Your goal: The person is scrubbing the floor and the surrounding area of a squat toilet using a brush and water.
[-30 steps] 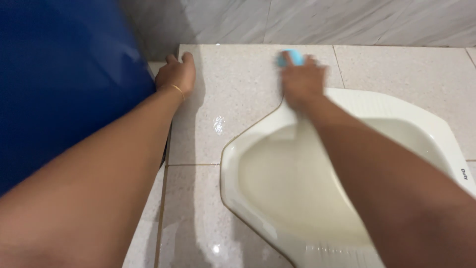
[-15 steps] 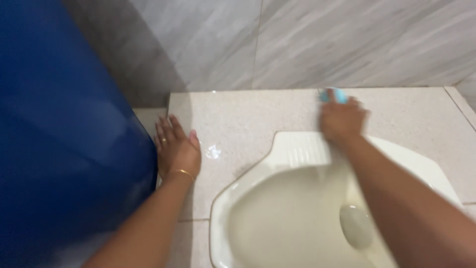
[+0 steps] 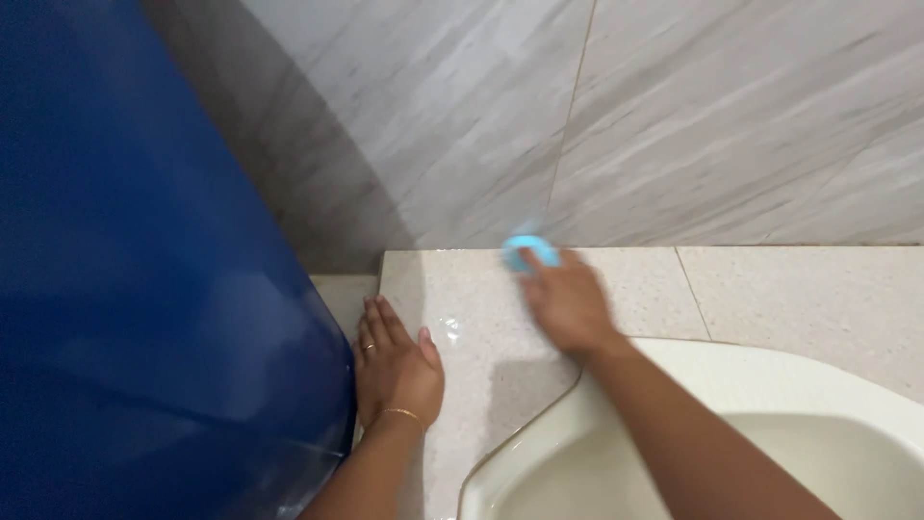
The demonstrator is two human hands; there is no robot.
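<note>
My right hand [image 3: 568, 300] grips a small light-blue scrubber [image 3: 529, 250] and presses it on the speckled beige tile platform [image 3: 462, 299], close to the grey wall; the hand is blurred with motion. My left hand [image 3: 397, 366], with a ring and a thin gold bracelet, lies flat and fingers apart on the platform's left edge, beside a big blue barrel [image 3: 144, 289]. A white squat toilet pan [image 3: 770, 385] is set into the platform at the lower right, under my right forearm.
Grey marbled wall tiles [image 3: 674, 116] rise behind the platform. The blue barrel fills the left side of the view. A wet glint shows on the tile between my hands. A lower strip of floor lies between barrel and platform.
My right hand with the scrubber has swept from the right of the platform's back edge to the left. The view has shifted up and right. My left hand stays flat by the barrel.
</note>
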